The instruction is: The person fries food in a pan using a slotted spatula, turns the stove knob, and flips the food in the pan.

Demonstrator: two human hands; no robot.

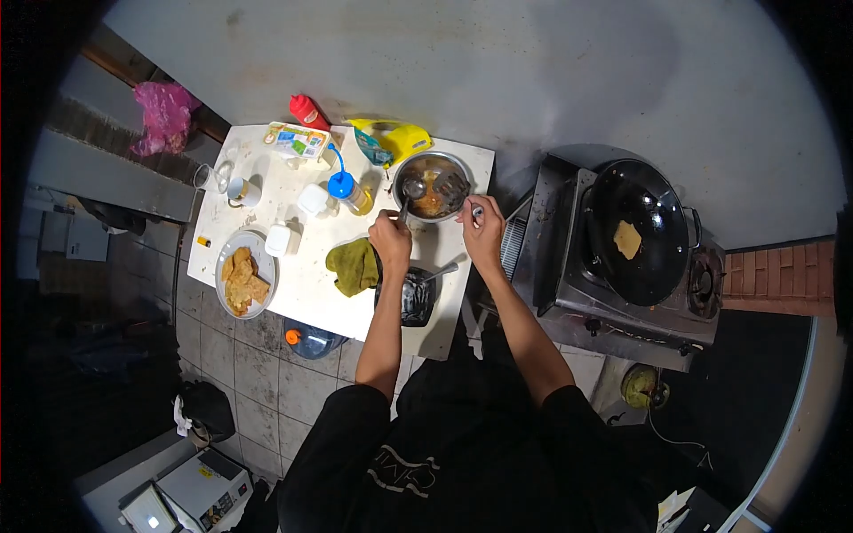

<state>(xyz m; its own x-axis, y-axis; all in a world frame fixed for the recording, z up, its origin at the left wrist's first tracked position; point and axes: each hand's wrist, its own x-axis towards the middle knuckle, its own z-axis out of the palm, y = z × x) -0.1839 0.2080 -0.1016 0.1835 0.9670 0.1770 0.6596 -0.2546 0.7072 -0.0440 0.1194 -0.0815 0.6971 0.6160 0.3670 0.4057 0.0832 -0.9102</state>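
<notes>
A metal bowl (433, 162) with brownish liquid and food bits stands at the table's back right. My left hand (391, 240) is closed on the handle of a ladle (414, 188), whose round head is in the bowl. My right hand (482, 229) is closed on the handle of a slotted spatula (452, 185), its dark blade over the bowl's right side. Below my left hand lies a black tray (416, 300) with a spoon (442, 272) across it. A green cloth (354, 266) is left of my left forearm.
A black wok (653, 266) with a flat yellowish piece (627, 240) sits on the stove (569, 302) at right. On the white table (311, 249) are a plate of fried food (272, 293), a blue-capped oil bottle (360, 197), a red bottle (306, 110) and a yellow packet (409, 139).
</notes>
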